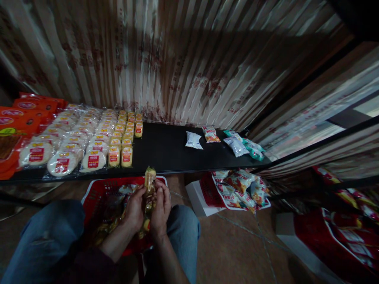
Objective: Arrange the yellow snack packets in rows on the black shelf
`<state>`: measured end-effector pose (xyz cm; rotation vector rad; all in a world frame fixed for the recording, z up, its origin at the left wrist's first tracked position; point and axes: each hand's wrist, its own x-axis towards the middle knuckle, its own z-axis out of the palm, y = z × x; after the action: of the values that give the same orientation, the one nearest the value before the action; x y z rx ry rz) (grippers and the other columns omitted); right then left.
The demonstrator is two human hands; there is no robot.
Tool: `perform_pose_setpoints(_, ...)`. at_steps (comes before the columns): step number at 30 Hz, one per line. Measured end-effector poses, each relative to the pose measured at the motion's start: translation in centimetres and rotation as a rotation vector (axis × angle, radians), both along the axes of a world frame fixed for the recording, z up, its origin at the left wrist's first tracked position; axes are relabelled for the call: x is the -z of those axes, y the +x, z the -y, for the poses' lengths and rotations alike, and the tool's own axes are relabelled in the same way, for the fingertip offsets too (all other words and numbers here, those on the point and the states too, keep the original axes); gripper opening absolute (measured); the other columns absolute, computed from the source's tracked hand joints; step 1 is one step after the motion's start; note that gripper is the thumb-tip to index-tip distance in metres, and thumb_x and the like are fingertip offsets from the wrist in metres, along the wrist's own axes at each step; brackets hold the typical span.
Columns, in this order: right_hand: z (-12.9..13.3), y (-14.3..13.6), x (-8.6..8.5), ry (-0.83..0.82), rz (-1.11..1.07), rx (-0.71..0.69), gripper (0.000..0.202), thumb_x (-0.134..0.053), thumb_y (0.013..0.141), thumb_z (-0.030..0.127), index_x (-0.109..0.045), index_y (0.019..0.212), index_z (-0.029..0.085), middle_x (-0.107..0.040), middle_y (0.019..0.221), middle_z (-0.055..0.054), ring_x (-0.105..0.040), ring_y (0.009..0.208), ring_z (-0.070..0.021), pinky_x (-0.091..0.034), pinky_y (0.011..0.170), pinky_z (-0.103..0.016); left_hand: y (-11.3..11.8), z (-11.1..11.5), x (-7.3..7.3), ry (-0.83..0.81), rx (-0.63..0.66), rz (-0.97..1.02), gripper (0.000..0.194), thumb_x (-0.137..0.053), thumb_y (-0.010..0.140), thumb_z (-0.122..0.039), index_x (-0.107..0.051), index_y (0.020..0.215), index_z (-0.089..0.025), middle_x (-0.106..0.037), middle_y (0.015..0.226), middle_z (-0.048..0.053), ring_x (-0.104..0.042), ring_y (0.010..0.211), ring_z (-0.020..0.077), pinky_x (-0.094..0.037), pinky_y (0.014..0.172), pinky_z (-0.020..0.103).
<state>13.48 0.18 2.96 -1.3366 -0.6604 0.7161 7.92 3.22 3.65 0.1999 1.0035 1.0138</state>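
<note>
Over a red basket [99, 197] between the knees, my left hand [134, 211] and my right hand [160, 209] are closed on small yellow wrapped snacks [150, 179] held between them. The basket holds more wrapped snacks, partly hidden by my hands and forearms. Beyond it, on a black shelf [166, 152], rows of small yellow packs [126, 155] stand beside rows of round white crackers [94, 157] in clear wrap.
Orange packages [29, 114] lie at the shelf's far left. Several small snack bags [211, 134] lie on its right part. A second red basket [211, 189] of bags and a third [316, 236] stand on the floor. Printed sheeting [177, 59] hangs behind.
</note>
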Motion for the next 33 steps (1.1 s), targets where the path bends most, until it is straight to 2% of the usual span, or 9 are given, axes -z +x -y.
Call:
perform_pose_setpoints(5,-0.1,0.1,-0.2,-0.017,-0.032,0.000,0.030,-0.048,0.088,0.041,-0.063,0.101,0.019,-0.067,0.109,-0.007,-0.061,0.100,-0.0199,-0.046,0.088,-0.033,-0.1,-0.3,-0.9,-0.103,0.030,0.050,0.017,-0.055,0.071,-0.018,-0.064,0.085,-0.014,-0.072,0.081,0.005,-0.068,0.075,0.0178,-0.052,0.068,0.029)
perform_pose_setpoints(10,-0.6,0.7,0.0,-0.021,-0.020,-0.006,0.030,-0.050,0.087,0.041,-0.063,0.103,0.019,-0.066,0.109,-0.007,-0.061,0.100,-0.0201,-0.046,0.089,-0.033,0.1,-0.9,-1.1,-0.108,0.060,0.096,0.017,-0.056,0.071,-0.018,-0.065,0.086,-0.014,-0.072,0.083,0.006,-0.068,0.074,0.0181,-0.052,0.067,0.029)
perform_pose_setpoints(15,-1.5,1.3,-0.6,-0.032,0.033,-0.065,0.031,-0.049,0.088,0.041,-0.062,0.107,0.020,-0.066,0.111,-0.007,-0.060,0.102,-0.0200,-0.045,0.090,-0.033,0.3,-1.6,-1.2,0.048,0.068,0.084,0.025,-0.067,0.063,-0.023,-0.065,0.087,-0.016,-0.072,0.084,0.004,-0.068,0.080,0.0181,-0.051,0.072,0.028)
perform_pose_setpoints(19,-2.6,1.5,-1.5,-0.039,0.078,-0.076,0.032,-0.053,0.085,0.042,-0.064,0.105,0.019,-0.066,0.109,-0.007,-0.060,0.101,-0.0198,-0.046,0.089,-0.032,0.4,-2.3,-1.3,0.166,0.061,-0.020,0.039,-0.073,0.060,-0.032,-0.065,0.096,-0.017,-0.071,0.095,0.006,-0.067,0.088,0.0189,-0.049,0.077,0.029)
perform_pose_setpoints(22,-3.6,1.6,-2.1,-0.050,0.091,-0.096,0.032,-0.053,0.084,0.041,-0.063,0.106,0.019,-0.067,0.107,-0.006,-0.062,0.097,-0.0188,-0.048,0.085,-0.031,0.5,-2.8,-1.5,0.246,0.041,-0.125,0.042,-0.072,0.063,-0.034,-0.063,0.100,-0.018,-0.070,0.101,0.007,-0.065,0.094,0.0197,-0.048,0.083,0.031)
perform_pose_setpoints(28,-5.4,1.6,-2.5,-0.042,0.094,-0.143,0.031,-0.056,0.083,0.040,-0.061,0.104,0.018,-0.067,0.103,-0.005,-0.062,0.092,-0.0172,-0.048,0.083,-0.029,0.5,-3.7,-2.2,0.355,0.028,-0.286,0.043,-0.065,0.069,-0.028,-0.060,0.111,-0.018,-0.066,0.116,0.008,-0.060,0.108,0.0200,-0.045,0.093,0.030)
perform_pose_setpoints(33,-6.9,1.6,-2.4,-0.014,0.069,-0.149,0.033,-0.058,0.081,0.041,-0.059,0.104,0.017,-0.067,0.100,-0.005,-0.062,0.091,-0.0165,-0.048,0.083,-0.029,0.3,-4.4,-1.9,0.387,-0.004,-0.302,0.042,-0.058,0.071,-0.020,-0.060,0.113,-0.019,-0.061,0.126,0.008,-0.054,0.119,0.0199,-0.041,0.100,0.031)
